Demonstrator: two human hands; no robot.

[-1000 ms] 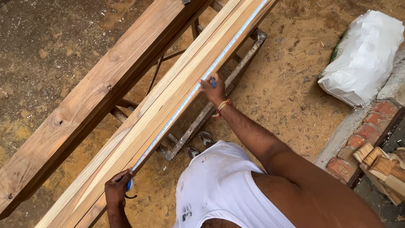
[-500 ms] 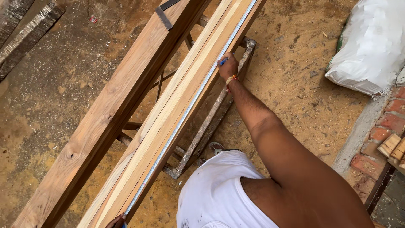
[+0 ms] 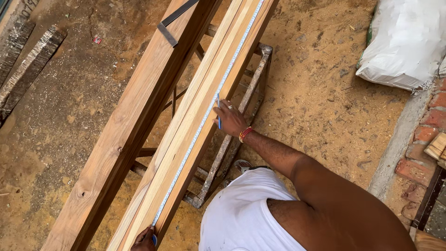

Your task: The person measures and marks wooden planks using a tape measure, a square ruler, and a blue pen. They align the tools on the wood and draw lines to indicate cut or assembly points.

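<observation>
Several long pale wooden strips (image 3: pixel 195 135) lie stacked on a metal stand (image 3: pixel 241 135). A tape measure blade (image 3: pixel 204 122) runs along their right edge. My right hand (image 3: pixel 230 120) rests on the strips and holds a blue pen (image 3: pixel 218 111) against the tape. My left hand (image 3: pixel 145 239) sits at the bottom edge of the head view, pinning the tape's blue case (image 3: pixel 154 239) to the near end of the strips. A red and yellow band circles my right wrist.
A thick darker plank (image 3: pixel 125 135) lies beside the strips on the left, with a metal square (image 3: pixel 174 21) on its far end. White sack (image 3: pixel 404 42) at the upper right, brick kerb (image 3: pixel 425 135) on the right. Old boards (image 3: pixel 25 65) lie at the left on sawdust-covered ground.
The camera has swung left and down along the stack. My right hand stays on the strips with the pen. My left hand has come back into sight at the bottom edge.
</observation>
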